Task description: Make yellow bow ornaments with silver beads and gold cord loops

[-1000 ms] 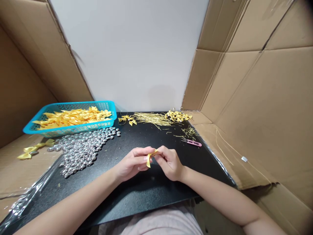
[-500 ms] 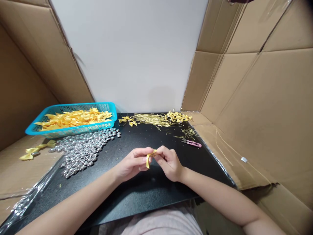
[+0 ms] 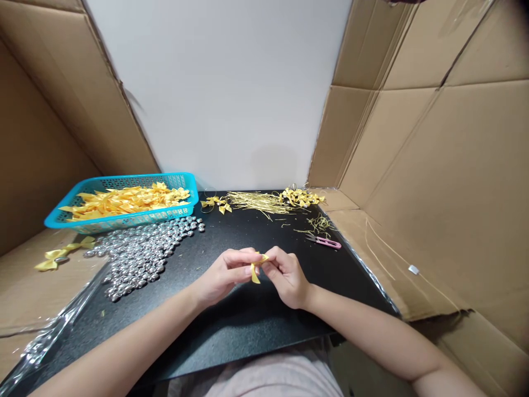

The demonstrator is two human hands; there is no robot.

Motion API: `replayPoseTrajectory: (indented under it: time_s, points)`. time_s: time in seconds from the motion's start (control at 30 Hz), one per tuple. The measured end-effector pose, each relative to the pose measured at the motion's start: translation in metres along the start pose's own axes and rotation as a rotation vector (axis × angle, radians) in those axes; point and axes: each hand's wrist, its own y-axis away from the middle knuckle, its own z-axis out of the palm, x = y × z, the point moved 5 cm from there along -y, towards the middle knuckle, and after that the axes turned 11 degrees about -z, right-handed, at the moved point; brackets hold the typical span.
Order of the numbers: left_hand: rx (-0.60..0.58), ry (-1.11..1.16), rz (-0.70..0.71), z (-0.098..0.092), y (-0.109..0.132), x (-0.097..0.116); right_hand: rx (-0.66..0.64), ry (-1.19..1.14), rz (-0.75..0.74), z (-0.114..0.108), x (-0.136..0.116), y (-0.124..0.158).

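Observation:
My left hand (image 3: 225,274) and my right hand (image 3: 285,275) meet over the middle of a black table (image 3: 248,325). Together they pinch a small yellow ribbon bow (image 3: 256,268) between their fingertips, and one tail of it hangs down. A heap of silver beads (image 3: 140,248) lies to the left of my hands. Behind it stands a blue basket (image 3: 124,201) full of yellow ribbon bows.
Gold wire strands (image 3: 256,201) and several yellow bows (image 3: 300,197) lie along the far edge. Pink snips (image 3: 324,241) rest at the right. One loose bow (image 3: 61,255) sits on cardboard at the left. Cardboard walls stand on both sides.
The bow's hanging tail has shifted slightly right between my fingertips. My hands stay in the same place.

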Motion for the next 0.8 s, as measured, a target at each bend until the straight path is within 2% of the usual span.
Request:
replayPoseTrajectory:
  time_s: [0.23, 0.37, 0.53, 0.8]
  points:
    - [-0.001, 0.101, -0.001, -0.002, -0.001, -0.001, -0.038, 0.123, 0.006, 0.001, 0.003, 0.002]
    - [0.044, 0.149, -0.031, -0.004, -0.002, -0.005, -0.028, 0.137, -0.011, 0.000, 0.002, 0.001]
    - [0.037, 0.192, -0.062, -0.006, -0.002, -0.010, -0.022, 0.090, -0.001, 0.001, -0.001, -0.002]
    - [0.052, 0.244, -0.103, -0.008, -0.002, -0.012, -0.024, -0.068, 0.137, 0.001, 0.010, 0.001]
